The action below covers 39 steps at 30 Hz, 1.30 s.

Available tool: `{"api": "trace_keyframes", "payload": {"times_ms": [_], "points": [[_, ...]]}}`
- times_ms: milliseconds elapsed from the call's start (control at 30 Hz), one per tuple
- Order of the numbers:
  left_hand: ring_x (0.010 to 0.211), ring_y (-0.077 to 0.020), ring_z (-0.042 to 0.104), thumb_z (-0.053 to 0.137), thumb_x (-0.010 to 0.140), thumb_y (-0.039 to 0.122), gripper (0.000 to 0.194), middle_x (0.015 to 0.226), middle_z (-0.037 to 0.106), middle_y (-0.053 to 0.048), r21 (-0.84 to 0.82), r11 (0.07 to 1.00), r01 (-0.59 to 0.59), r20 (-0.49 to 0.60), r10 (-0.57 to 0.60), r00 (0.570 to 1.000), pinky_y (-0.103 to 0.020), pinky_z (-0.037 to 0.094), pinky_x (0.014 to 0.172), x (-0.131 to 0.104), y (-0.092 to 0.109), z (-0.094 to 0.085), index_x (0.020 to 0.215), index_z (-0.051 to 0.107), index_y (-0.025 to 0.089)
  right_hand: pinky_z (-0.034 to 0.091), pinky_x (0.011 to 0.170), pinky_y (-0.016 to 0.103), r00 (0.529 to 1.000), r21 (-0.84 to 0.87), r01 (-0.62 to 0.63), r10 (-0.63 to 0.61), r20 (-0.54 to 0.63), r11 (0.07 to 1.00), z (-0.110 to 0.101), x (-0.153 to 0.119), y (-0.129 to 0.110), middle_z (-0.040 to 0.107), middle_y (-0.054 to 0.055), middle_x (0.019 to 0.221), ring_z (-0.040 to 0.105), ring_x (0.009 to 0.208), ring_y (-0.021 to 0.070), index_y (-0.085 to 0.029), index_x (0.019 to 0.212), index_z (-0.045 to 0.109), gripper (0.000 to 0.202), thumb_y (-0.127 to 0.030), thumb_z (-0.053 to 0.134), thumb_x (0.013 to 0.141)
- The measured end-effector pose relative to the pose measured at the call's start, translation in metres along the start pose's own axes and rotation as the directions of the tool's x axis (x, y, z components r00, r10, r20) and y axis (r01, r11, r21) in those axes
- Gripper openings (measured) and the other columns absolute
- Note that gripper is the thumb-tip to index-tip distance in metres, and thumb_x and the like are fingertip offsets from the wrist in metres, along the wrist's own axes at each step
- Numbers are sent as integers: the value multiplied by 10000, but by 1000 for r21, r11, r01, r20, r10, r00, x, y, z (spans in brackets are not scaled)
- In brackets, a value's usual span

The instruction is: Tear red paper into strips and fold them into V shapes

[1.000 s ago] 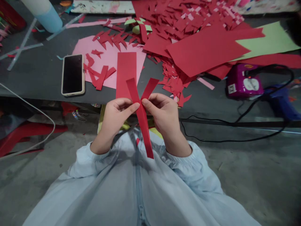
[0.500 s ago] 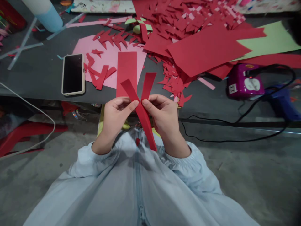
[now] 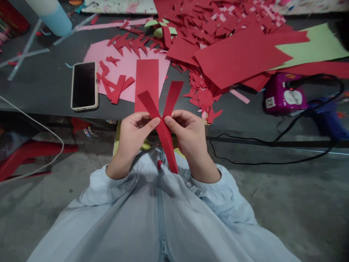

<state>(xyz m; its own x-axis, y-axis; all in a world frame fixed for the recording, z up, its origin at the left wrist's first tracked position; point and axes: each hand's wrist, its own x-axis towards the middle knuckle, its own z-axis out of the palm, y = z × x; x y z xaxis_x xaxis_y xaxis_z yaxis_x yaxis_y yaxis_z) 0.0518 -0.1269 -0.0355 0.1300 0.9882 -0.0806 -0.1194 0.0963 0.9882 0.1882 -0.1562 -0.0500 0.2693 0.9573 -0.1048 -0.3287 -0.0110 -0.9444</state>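
Left of and beyond the pink sheet (image 3: 127,65) on the dark table (image 3: 56,85) stands a bottle (image 3: 57,22), white above and pale blue below; whether the blue is its contents or its colouring cannot be told. A phone (image 3: 84,86) lies face up just beside the pink sheet's left edge. Red scraps (image 3: 118,90) and a broader red strip (image 3: 147,80) lie on the pink sheet. On its near side, past the table edge, the left hand (image 3: 135,134) pinches a red paper piece (image 3: 165,139) between thumb and fingers; the right hand (image 3: 188,133) pinches the same piece from the other side, the two thumbs close together. Its upper ends fork apart, its lower part hanging before the jacket (image 3: 131,214). To the pink sheet's right are a heap of red cuttings (image 3: 199,85), larger red sheets (image 3: 240,58), a green sheet (image 3: 313,45) and, farthest, a purple box (image 3: 285,94), its inside unseen.
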Motion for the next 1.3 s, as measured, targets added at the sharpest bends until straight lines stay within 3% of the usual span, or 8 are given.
{"api": "trace_keyframes", "payload": {"times_ms": [200,400,633,867,1100,1300], "points": [[648,-94,632,857,657,335,217,714,708,15,6,1000,-22,-5,22,1000,-199,522,638,1,2,-2,720,718,182,517,581,245,993,-54,-78,82,86,995,-4,2,-2,651,-33,618,600,579,106,-212,650,653,325,-453,868,609],[630,-92,614,852,673,367,246,672,687,17,55,998,33,133,-40,990,-194,498,607,2,2,-8,686,698,175,524,587,252,994,-74,-64,70,81,995,-6,2,-3,646,-32,625,600,589,110,-219,646,649,354,-500,860,607],[666,-131,645,852,669,382,252,733,708,-12,88,996,20,80,-27,996,-251,534,662,3,4,-8,719,710,180,533,599,244,994,-43,-76,79,78,996,-8,3,-2,647,-33,647,592,586,102,-223,679,664,326,-480,856,627],[691,-131,639,839,678,369,238,748,707,-12,133,991,-12,23,9,1000,-241,528,660,1,5,-8,729,703,181,537,613,230,978,-36,-144,147,149,989,-8,2,-3,693,-18,719,612,628,95,-207,753,698,338,-491,844,640],[650,-113,604,849,663,375,272,690,661,11,95,993,68,90,-76,993,-228,496,635,1,1,-9,710,674,172,522,581,212,991,-26,-83,85,103,996,-7,3,-3,680,-27,688,602,608,88,-209,724,691,290,-446,843,655],[627,-100,585,838,672,356,254,673,657,19,114,993,29,10,-31,999,-215,480,609,0,1,-6,664,662,173,541,635,234,999,-44,-46,47,22,998,-4,0,1,695,-28,738,614,647,98,-226,755,684,268,-435,831,673]]}}
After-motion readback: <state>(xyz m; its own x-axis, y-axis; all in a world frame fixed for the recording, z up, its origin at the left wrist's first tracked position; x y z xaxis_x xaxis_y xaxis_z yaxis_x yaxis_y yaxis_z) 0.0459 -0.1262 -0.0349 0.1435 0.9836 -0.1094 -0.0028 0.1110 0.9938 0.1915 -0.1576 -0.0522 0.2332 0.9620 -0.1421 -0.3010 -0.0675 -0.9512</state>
